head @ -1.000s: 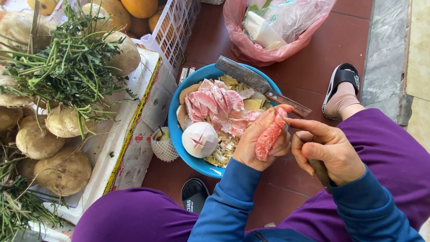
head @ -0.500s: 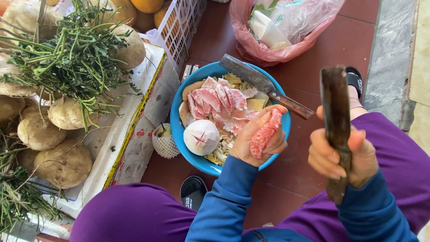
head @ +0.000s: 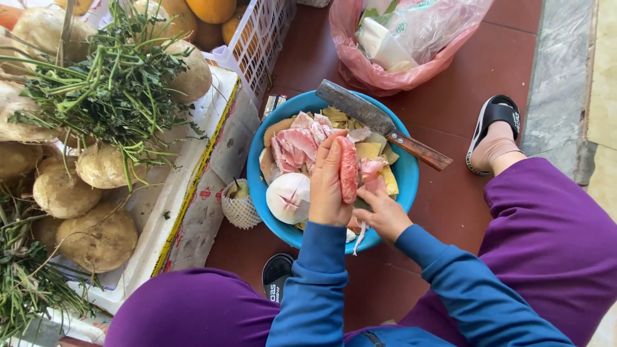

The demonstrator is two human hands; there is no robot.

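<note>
- Gripping a pink pomelo segment (head: 348,168) upright, your left hand (head: 329,186) closes around it above the blue basin (head: 407,175), so peelings can drop straight in.
- Your right hand (head: 384,215) pinches at the segment's lower end, fingers closed on what looks like white membrane; a strip hangs toward the basin's near rim.
- Peeled pink flesh (head: 295,142) lies at the basin's far left, yellow rind pieces (head: 376,154) toward the right, and a white-pithed chunk (head: 288,196) at the near left edge.
- A cleaver (head: 379,122) rests across the far rim, its wooden handle jutting over the right edge, within reach.
- The basin sits on red floor tiles (head: 450,90) between your knees; a pink bag of scraps (head: 411,38) lies beyond it, a white foam box (head: 205,167) with tubers (head: 96,234) and leafy stems (head: 109,83) to the left.
</note>
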